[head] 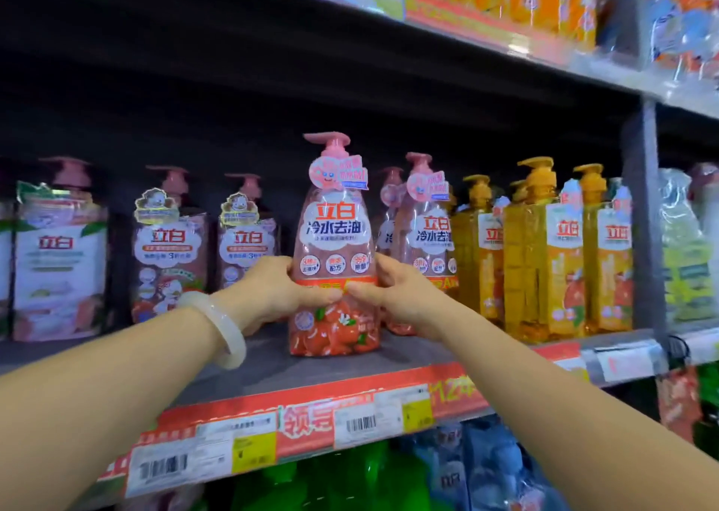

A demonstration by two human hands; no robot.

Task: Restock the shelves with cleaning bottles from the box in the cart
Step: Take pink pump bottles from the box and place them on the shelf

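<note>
At frame centre, both hands, left (272,289) and right (393,292), gripped the pink bottle (334,246) with curled fingers (363,289), placing it on the shelf (272,370); release and pushing back seemed next.

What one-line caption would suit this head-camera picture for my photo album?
Both hands, left and right, hold a pink pump bottle upright on the grey shelf beside yellow bottles.

Fingers of left hand (272,289) and right hand (397,292) hidden behind pink pump bottle (334,254); shelf-edge price labels (362,421) blurred, unreadable.
</note>
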